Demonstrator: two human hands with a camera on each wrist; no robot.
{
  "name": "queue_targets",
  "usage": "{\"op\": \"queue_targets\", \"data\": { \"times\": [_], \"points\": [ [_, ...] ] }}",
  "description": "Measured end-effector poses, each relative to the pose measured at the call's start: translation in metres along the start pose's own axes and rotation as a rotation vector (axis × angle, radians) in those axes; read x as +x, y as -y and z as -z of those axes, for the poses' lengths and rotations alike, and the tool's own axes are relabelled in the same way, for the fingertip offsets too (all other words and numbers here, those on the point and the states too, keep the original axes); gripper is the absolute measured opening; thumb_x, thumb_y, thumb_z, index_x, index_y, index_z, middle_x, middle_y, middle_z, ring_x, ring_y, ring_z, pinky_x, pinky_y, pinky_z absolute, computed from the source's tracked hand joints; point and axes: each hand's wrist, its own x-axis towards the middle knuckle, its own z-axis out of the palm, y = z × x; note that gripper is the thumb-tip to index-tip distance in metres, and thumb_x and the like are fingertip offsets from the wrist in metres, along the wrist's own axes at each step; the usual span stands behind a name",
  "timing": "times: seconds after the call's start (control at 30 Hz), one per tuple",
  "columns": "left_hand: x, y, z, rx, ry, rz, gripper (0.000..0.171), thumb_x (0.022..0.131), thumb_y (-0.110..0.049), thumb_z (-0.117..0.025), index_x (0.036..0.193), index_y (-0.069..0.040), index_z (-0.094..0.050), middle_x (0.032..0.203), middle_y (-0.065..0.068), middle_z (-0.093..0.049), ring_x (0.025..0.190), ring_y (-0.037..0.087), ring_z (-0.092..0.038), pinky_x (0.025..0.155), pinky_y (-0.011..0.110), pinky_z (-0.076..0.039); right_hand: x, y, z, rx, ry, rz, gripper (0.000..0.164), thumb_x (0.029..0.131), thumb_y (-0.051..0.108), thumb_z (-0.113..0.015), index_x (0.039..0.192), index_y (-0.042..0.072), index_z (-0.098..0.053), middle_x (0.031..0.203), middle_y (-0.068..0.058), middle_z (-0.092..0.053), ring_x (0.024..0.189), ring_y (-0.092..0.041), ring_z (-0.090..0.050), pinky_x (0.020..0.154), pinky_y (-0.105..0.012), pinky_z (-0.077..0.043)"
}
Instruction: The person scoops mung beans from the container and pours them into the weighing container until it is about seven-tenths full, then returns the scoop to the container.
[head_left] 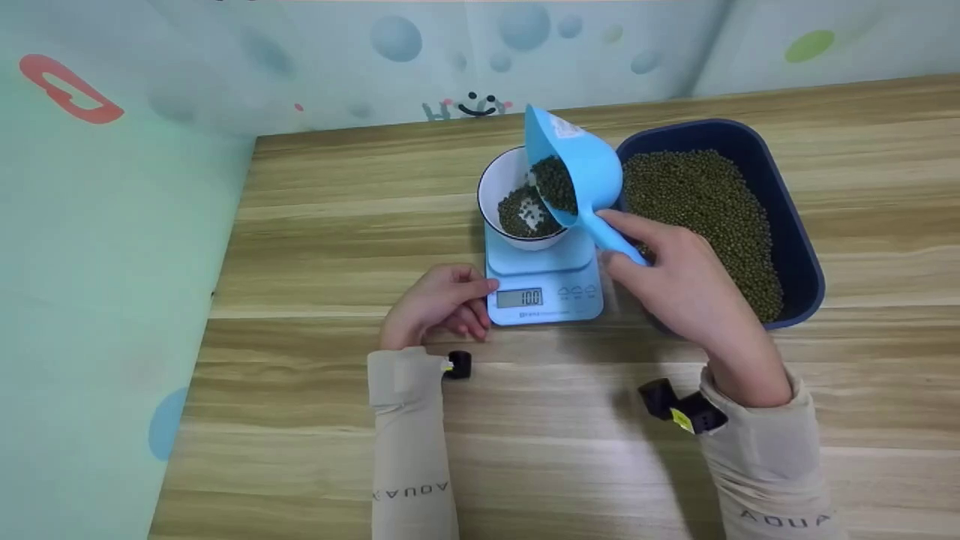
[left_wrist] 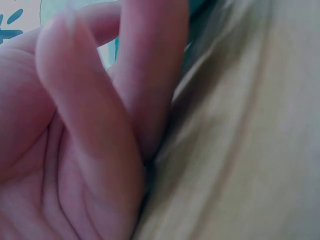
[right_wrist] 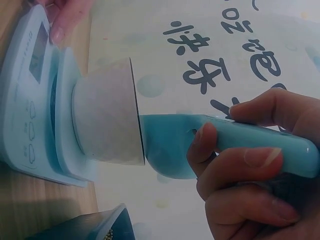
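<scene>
In the head view my right hand (head_left: 679, 281) grips the handle of a blue scoop (head_left: 600, 169), tilted over a white bowl (head_left: 491, 184). Small green beans, like mung beans, lie in the scoop and on the bowl's bottom. The bowl stands on a light blue kitchen scale (head_left: 551, 300) whose display reads 10.0. My left hand (head_left: 442, 304) rests beside the scale, thumb touching its left edge near the display. Its other fingers (left_wrist: 95, 115) are loosely bent near the table in the left wrist view. The right wrist view shows the scoop (right_wrist: 170, 150) against the bowl's rim (right_wrist: 137, 105).
A dark blue tub (head_left: 799, 259) of green beans (head_left: 705, 202) stands to the right of the scale, partly behind my right hand. The wooden table (head_left: 337, 262) meets a patterned wall covering (head_left: 322, 82) at the back and left.
</scene>
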Motion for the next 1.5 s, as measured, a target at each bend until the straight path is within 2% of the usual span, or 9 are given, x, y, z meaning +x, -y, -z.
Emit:
{"op": "queue_targets", "data": {
  "times": [0.3,0.8,1.03,1.5],
  "points": [
    [0.0007,0.0005,0.0002,0.040,-0.006,-0.031,0.032,0.085,-0.033,-0.061,0.090,-0.002,-0.054,0.071,0.019,-0.063,0.054,0.025,-0.063,0.042,0.024,-0.047,-0.0003,-0.0009,-0.0008,-0.026,-0.022,0.024,0.039,0.086,0.028,-0.051,0.125,0.025,-0.052,0.095,-0.003,-0.057,0.073,-0.019,-0.048,0.063,-0.032,-0.036],
    [0.0011,0.0005,0.0004,0.034,-0.009,-0.009,0.033,0.084,-0.034,-0.061,0.091,-0.002,-0.055,0.072,0.019,-0.063,0.055,0.025,-0.063,0.044,0.025,-0.048,-0.0002,0.0005,-0.0025,-0.004,-0.043,0.040,0.038,0.086,0.026,-0.052,0.123,0.024,-0.054,0.090,-0.004,-0.057,0.069,-0.020,-0.047,0.060,-0.033,-0.036],
    [0.0007,0.0004,-0.0001,0.038,-0.004,-0.019,0.032,0.085,-0.034,-0.060,0.091,-0.002,-0.054,0.071,0.019,-0.063,0.055,0.024,-0.063,0.043,0.025,-0.048,-0.0001,-0.0002,-0.0028,-0.005,-0.046,0.041,0.037,0.086,0.026,-0.051,0.123,0.025,-0.054,0.085,-0.005,-0.056,0.064,-0.020,-0.045,0.058,-0.033,-0.037],
    [-0.0002,-0.0003,-0.0008,0.018,-0.017,-0.015,0.031,0.085,-0.032,-0.061,0.089,-0.001,-0.054,0.070,0.019,-0.063,0.054,0.025,-0.063,0.042,0.024,-0.046,0.0015,-0.0013,-0.0050,-0.019,-0.059,0.051,0.037,0.085,0.022,-0.051,0.122,0.026,-0.055,0.086,-0.003,-0.057,0.061,-0.019,-0.045,0.054,-0.032,-0.037]
  ]
}}
